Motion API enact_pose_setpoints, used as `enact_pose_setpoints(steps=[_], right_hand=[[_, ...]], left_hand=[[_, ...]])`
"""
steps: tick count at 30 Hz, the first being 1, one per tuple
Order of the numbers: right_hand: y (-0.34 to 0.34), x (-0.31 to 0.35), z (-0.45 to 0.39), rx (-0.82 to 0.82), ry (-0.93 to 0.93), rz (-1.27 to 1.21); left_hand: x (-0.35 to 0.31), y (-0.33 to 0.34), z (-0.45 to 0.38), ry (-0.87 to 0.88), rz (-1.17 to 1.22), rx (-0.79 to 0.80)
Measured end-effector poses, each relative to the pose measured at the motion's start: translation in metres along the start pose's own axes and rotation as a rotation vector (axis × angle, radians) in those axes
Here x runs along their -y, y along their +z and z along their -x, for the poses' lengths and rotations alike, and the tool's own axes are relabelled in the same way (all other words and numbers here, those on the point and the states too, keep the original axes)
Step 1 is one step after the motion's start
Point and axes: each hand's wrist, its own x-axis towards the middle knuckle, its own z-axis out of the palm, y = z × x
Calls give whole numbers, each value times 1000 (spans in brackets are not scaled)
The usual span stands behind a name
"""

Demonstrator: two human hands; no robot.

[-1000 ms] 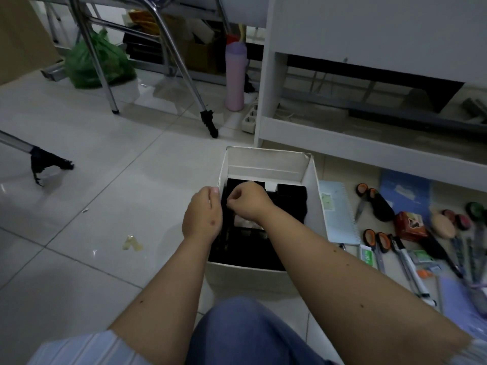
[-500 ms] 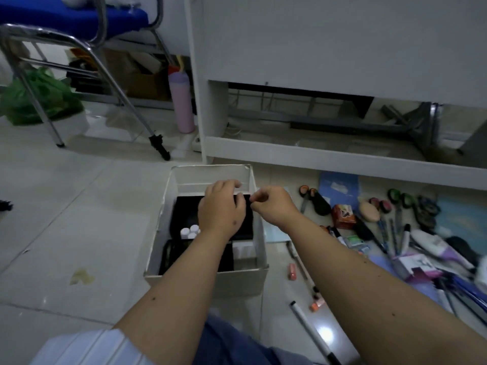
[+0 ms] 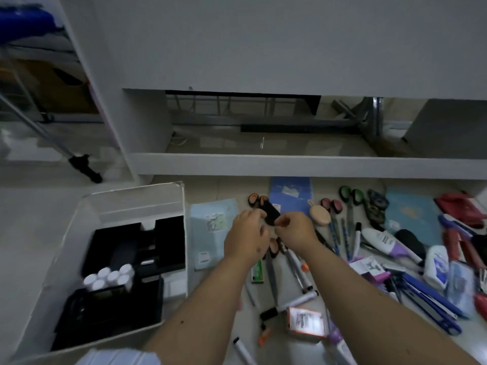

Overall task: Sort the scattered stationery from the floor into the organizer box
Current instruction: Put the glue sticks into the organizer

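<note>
Head view: both my hands meet over the stationery scattered on the floor, right of the organizer box (image 3: 126,206). My left hand (image 3: 246,239) and right hand (image 3: 296,231) each pinch a small black item (image 3: 272,214) between curled fingers, held up just above the pile. Risk: so shallow a grip may let the item slip and fall back among the scissors (image 3: 257,201) and markers (image 3: 295,302). The box holds black inner trays, one with a cluster of white-capped bottles (image 3: 109,276).
</note>
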Motion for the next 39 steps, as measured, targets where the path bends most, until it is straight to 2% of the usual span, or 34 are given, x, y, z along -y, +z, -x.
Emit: enact_pose_setpoints(steps=[6,10,14,19,25,30,34,39], right_hand=[[-14,-67,-38,-95,155,110],[-16,-103,-52,-15,169,198],[-7,-119,-59,-18,123,243],[-3,-128,-73,-32,128,324],[-7,-129,-79,-87,126,150],[-9,-129,-84,-140,103,-33],[-11,-118,-87,-167,-5,-136],[-7,-95,-82,-205,-126,-189]], left_hand=[[13,47,-44,-102,87,148],[12,71,-65,-201,124,154],[16,91,-85,-325,167,184],[26,108,-104,-368,140,136],[24,119,-119,-449,185,12],[20,126,-125,-454,134,-1],[13,126,-123,-435,157,56],[-5,111,-113,-452,316,20]])
